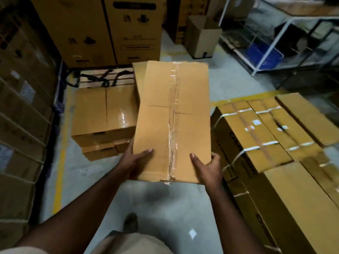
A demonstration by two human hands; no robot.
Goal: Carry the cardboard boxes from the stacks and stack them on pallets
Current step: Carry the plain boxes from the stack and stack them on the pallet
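Wall of cartons (pixel 22 110): lined the far left.
Low stack (pixel 104 118): sat on the floor ahead, left of the carried box.
Left hand (pixel 134 161): clamped the box's near left corner, thumb on top.
Cardboard box (pixel 174 121): was held level above the floor, tape seam up.
Right hand (pixel 208 168): gripped the near right corner.
Strapped cartons (pixel 271 136): lay at right.

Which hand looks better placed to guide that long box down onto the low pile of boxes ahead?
Probably the left hand. Both hands grip the near end of the long box, but the low pile sits on the left, right beside it. The right hand is next to the strapped boxes instead.
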